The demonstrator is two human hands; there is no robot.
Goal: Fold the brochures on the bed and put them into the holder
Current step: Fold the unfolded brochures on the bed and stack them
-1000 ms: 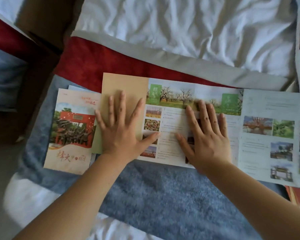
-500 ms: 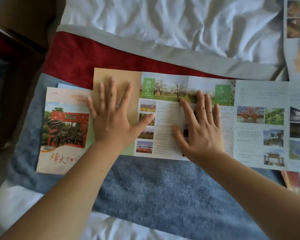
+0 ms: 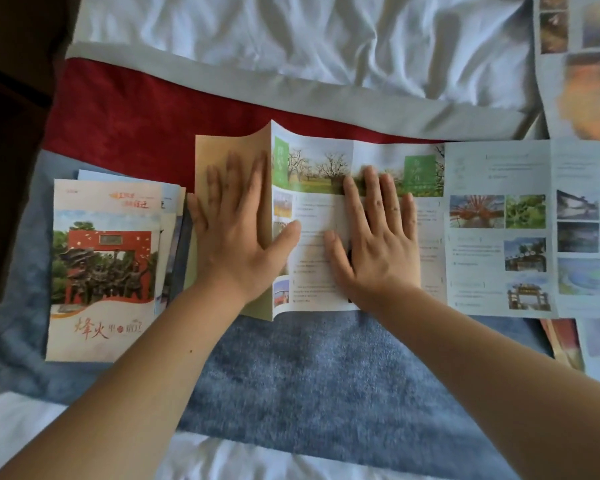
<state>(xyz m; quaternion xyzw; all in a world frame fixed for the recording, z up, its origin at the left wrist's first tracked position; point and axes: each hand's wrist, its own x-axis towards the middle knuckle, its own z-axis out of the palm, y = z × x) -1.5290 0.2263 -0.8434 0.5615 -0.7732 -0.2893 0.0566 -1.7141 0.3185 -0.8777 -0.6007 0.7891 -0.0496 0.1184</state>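
A long unfolded brochure (image 3: 496, 174) with photo panels lies across the bed, its left end a plain tan panel (image 3: 219, 150). My left hand (image 3: 236, 233) lies flat on the tan panel with its fingers spread. My right hand (image 3: 378, 244) lies flat on the white text panel beside it. Between the two hands the crease (image 3: 270, 140) stands up as a ridge. A stack of folded brochures (image 3: 104, 258) with a red gate on the cover lies just left of the tan panel. No holder shows in this view.
The brochures rest on a blue blanket (image 3: 309, 375) over a red runner (image 3: 136, 109) and a crumpled white sheet (image 3: 291, 39). More unfolded brochures lie at the upper right (image 3: 582, 64) and lower right (image 3: 596, 341). Dark furniture (image 3: 11, 133) borders the bed's left.
The tan panel has slid right off the folded stack and its crease has risen into a ridge. My two hands are closer together.
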